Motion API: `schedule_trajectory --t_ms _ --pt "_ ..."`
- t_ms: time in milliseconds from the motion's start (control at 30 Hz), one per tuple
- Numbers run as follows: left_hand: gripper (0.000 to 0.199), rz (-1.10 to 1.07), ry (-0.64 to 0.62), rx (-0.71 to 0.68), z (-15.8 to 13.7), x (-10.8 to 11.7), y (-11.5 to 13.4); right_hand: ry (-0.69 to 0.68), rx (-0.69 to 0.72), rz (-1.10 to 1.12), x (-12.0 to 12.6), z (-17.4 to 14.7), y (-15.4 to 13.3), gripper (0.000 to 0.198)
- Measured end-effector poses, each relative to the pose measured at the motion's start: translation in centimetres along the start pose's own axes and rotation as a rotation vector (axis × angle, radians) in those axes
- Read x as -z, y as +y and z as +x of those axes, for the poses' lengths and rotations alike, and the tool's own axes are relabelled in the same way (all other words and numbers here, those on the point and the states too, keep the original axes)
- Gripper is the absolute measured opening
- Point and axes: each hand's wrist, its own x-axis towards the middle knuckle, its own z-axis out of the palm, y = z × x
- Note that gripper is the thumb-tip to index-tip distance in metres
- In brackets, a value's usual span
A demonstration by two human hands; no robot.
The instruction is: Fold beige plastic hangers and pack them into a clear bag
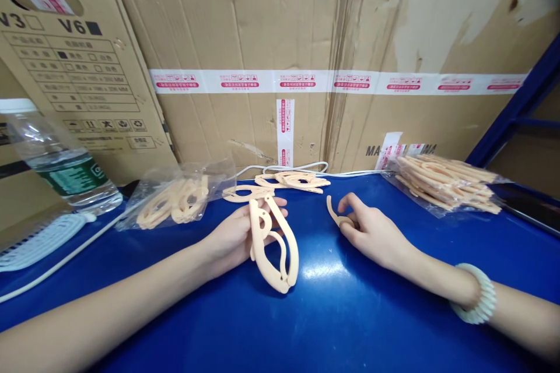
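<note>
My left hand (234,236) is closed around a peach-coloured plastic folding hanger (292,247), folded up, its narrow end pointing toward me above the blue table. Some of the fingers pass behind the hanger. To the right, my right hand (378,230) pinches a small curved hook piece (331,208) of the same colour between thumb and fingers. This piece is apart from the hanger. Just beyond my left hand, several similar folding hangers (301,179) lie in a loose pile.
A clear bag of hanger parts (190,204) lies left, a fuller bag of hangers (450,180) right. At far left are a water bottle (72,172), a white vented hairbrush (48,240) and a white cable (65,271). Cardboard boxes (245,128) wall off the back.
</note>
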Motion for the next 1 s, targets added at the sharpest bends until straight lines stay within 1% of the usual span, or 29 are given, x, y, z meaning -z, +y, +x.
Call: schedule_trajectory --t_ms 67,133,167,200,233,267,300,333,400,433,467,500,567,700,767,833,933,1000 --pt "0.021 0.000 0.006 0.005 -0.1 -0.2 0.1 0.016 -0.047 -0.029 0.0 0.0 -0.1 0.012" --pt "0.027 -0.008 0.001 0.013 0.0 -0.3 0.1 0.071 -0.048 -0.008 0.0 -0.2 -0.2 0.010" --pt "0.028 -0.012 -0.005 0.015 0.0 -0.3 0.1 0.113 -0.008 0.013 0.0 -0.4 -0.3 0.010" --pt "0.028 -0.015 -0.015 0.014 0.1 -0.2 0.1 0.167 0.062 0.035 -0.1 -0.6 -0.5 0.011" --pt "0.027 -0.016 -0.028 0.010 0.1 -0.2 0.0 0.228 0.164 0.051 -0.1 -1.0 -0.7 0.010" --pt "0.026 -0.016 -0.041 0.004 0.2 -0.1 -0.1 0.278 0.296 0.057 -0.1 -1.4 -1.0 0.009" --pt "0.024 -0.012 -0.053 -0.002 0.2 0.0 -0.2 0.306 0.453 0.045 -0.1 -1.9 -1.5 0.008" --pt "0.023 -0.005 -0.066 -0.007 0.2 0.1 -0.3 0.304 0.620 0.008 0.0 -2.4 -2.0 0.008" --pt "0.023 0.014 -0.084 -0.018 0.2 0.1 -0.4 0.208 0.907 -0.116 0.0 -3.4 -3.1 0.013" --pt "0.023 0.024 -0.088 -0.021 0.1 0.1 -0.5 0.142 0.994 -0.174 0.0 -3.8 -3.6 0.015" --pt "0.022 0.033 -0.092 -0.021 0.0 0.0 -0.5 0.090 1.036 -0.215 0.0 -4.1 -4.0 0.015" --pt "0.022 0.036 -0.094 -0.022 -0.1 -0.1 -0.5 0.057 1.042 -0.237 -0.1 -4.3 -4.3 0.015" --pt "0.024 0.024 -0.091 -0.020 -0.4 -0.4 -0.4 0.029 1.002 -0.237 -0.3 -4.5 -4.5 0.015" --pt "0.042 -0.017 -0.118 -0.024 -1.0 -0.8 -0.4 0.045 0.967 -0.224 -0.7 -4.3 -4.1 0.017" --pt "0.046 0.048 -0.161 -0.061 -1.2 -0.9 -0.7 0.054 0.960 -0.230 -0.8 -4.3 -3.9 0.018" --pt "0.044 0.181 -0.234 -0.125 -1.6 -1.1 -1.1 0.056 0.943 -0.240 -0.9 -4.2 -3.9 0.019" --pt "0.035 0.356 -0.332 -0.194 -2.2 -1.3 -1.6 0.082 0.939 -0.248 -1.0 -4.2 -3.9 0.021" --pt "0.028 0.417 -0.338 -0.205 -2.5 -1.4 -1.7 0.102 0.938 -0.263 -1.0 -4.3 -4.0 0.023"
